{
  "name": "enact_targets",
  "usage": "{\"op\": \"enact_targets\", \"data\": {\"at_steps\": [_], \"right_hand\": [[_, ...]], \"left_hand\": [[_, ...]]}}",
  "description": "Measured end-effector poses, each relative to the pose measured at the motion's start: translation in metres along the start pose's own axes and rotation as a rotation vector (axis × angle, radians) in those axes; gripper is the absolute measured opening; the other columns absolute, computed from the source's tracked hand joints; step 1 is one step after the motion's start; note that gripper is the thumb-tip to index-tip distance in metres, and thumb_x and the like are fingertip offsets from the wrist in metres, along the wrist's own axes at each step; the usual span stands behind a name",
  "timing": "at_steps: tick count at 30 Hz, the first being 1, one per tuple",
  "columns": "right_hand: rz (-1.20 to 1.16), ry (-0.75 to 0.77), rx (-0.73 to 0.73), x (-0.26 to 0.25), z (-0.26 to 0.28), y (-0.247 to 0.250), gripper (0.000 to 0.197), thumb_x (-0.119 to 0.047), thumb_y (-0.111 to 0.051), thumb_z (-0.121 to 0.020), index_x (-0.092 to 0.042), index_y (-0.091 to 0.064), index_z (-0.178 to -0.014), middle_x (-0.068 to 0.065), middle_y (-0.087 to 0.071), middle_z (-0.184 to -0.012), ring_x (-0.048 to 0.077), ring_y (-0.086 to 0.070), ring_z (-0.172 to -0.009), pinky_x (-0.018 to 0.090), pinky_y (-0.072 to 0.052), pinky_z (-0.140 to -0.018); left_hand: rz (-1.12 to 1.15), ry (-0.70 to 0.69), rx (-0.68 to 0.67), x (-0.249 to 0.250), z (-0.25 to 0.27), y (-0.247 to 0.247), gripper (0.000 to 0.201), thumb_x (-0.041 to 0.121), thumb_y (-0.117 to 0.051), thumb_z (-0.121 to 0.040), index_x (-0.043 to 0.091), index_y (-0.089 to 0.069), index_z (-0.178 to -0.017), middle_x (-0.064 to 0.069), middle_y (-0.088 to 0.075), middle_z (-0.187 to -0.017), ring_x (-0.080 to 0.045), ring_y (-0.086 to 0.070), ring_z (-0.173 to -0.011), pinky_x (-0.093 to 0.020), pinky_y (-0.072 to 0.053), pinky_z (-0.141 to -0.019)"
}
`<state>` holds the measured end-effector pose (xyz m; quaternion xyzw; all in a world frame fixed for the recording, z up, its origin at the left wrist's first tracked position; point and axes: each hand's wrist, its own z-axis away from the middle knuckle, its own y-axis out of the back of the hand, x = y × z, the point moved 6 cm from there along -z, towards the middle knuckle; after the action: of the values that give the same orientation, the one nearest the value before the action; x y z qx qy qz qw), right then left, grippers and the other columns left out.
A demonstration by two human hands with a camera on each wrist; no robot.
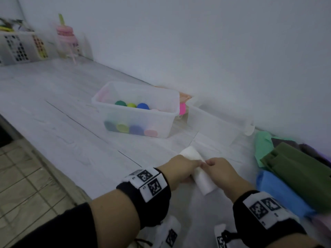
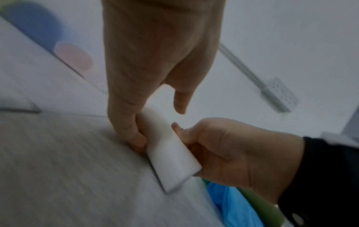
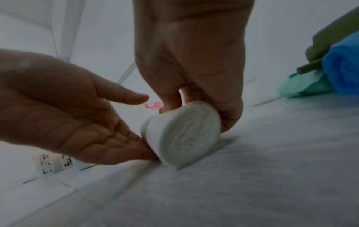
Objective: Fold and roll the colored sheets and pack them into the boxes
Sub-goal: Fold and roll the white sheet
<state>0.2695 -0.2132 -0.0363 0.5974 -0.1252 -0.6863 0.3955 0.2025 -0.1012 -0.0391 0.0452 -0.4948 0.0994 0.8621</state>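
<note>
- Here, both hands work on a white roll (image 1: 196, 170) of sheet lying on the table (image 1: 53, 108), near its front edge.
- The right hand (image 1: 221, 171) curls its fingers over the roll from above; in the right wrist view the thumb and fingers (image 3: 231, 110) wrap the roll's end, where the spiral of layers shows.
- The left hand (image 1: 180, 170) lies with straight, relaxed fingers against the roll's left side; in the right wrist view its fingertips (image 3: 143, 151) touch the roll low down, palm turned up.
- The roll sits on a flat white sheet (image 3: 252, 176), and a loose tail runs out from under it.
- Farther back stands a clear box (image 1: 136, 111) holding green, yellow, blue and pink rolls side by side.
- A second clear box (image 1: 220, 122) stands just right of it, against the wall.
- To the right lie folded sheets: a dark green one (image 1: 295, 169), a blue one (image 1: 279, 192) and a mint one (image 1: 263, 145).
- At the far left stand a white basket (image 1: 19, 47) and a pink bottle (image 1: 66, 42).
</note>
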Motion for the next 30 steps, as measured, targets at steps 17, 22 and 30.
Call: {"op": "enact_targets", "data": {"at_steps": [17,22,30], "right_hand": [[-0.883,0.254,-0.32,-0.178,-0.002,-0.033,0.042,-0.022,-0.063,-0.077,-0.003,-0.062,-0.115,0.015,-0.069,-0.111,0.029,-0.067,-0.102,0.042,-0.057,-0.082],[-0.677,0.161,-0.071,-0.206,-0.029,-0.032,0.033,-0.019,-0.062,-0.086,-0.001,-0.063,-0.113,0.013,-0.071,-0.104,0.027,-0.068,-0.094,0.04,-0.057,-0.077],[0.106,-0.036,0.25,-0.252,-0.074,0.01,0.033,-0.021,-0.068,-0.086,0.008,-0.063,-0.103,0.021,-0.064,-0.091,0.036,-0.066,-0.079,0.04,-0.058,-0.061]], "left_hand": [[0.425,-0.585,-0.031,0.156,0.002,0.139,0.047,0.003,-0.065,-0.084,0.022,-0.048,-0.123,-0.014,-0.07,-0.106,-0.031,-0.069,-0.09,-0.048,-0.057,-0.078],[0.153,-0.47,-0.032,0.169,-0.03,0.176,0.045,0.049,-0.057,-0.087,0.021,-0.05,-0.121,-0.007,-0.064,-0.113,-0.021,-0.065,-0.097,-0.042,-0.055,-0.086],[-1.546,-0.366,-0.161,0.126,-0.052,0.216,0.072,0.071,-0.066,-0.065,0.022,-0.056,-0.117,0.0,-0.054,-0.114,-0.02,-0.052,-0.1,-0.032,-0.043,-0.082]]}}
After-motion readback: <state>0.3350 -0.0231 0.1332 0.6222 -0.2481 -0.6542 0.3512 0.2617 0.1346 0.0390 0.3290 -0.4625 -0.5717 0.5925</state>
